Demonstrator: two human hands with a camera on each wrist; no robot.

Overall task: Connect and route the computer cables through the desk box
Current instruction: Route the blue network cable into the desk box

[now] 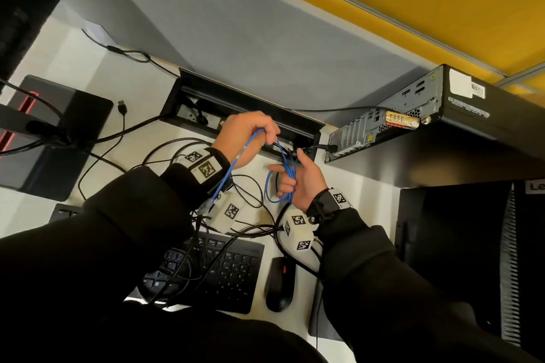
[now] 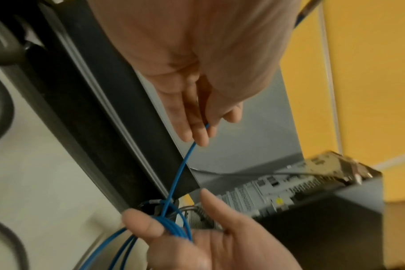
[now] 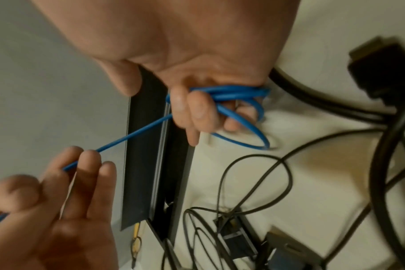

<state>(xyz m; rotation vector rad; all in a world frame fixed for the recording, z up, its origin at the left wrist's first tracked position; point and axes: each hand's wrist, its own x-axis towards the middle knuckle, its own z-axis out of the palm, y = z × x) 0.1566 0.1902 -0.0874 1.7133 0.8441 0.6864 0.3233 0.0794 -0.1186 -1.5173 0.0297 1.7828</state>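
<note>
A thin blue network cable (image 1: 283, 162) is stretched between both hands above the black desk box (image 1: 206, 97), a recessed trough with its lid up at the desk's back edge. My left hand (image 1: 268, 135) pinches one strand (image 2: 178, 173) with its fingertips (image 2: 200, 135). From there the cable runs back past my left wrist to a clear plug (image 1: 207, 205). My right hand (image 1: 287, 183) grips several coiled loops (image 3: 234, 93) of the same cable, fingers (image 3: 192, 111) curled round them and thumb up. The small black computer (image 1: 413, 118) lies on its side at the right, ports facing the box.
Loose black cables (image 1: 250, 194) tangle on the white desk under my wrists. A keyboard (image 1: 230, 274) and mouse (image 1: 278, 286) lie near the front edge. A monitor stand (image 1: 53, 138) sits at the left, and a grey partition (image 1: 250, 23) rises behind the box.
</note>
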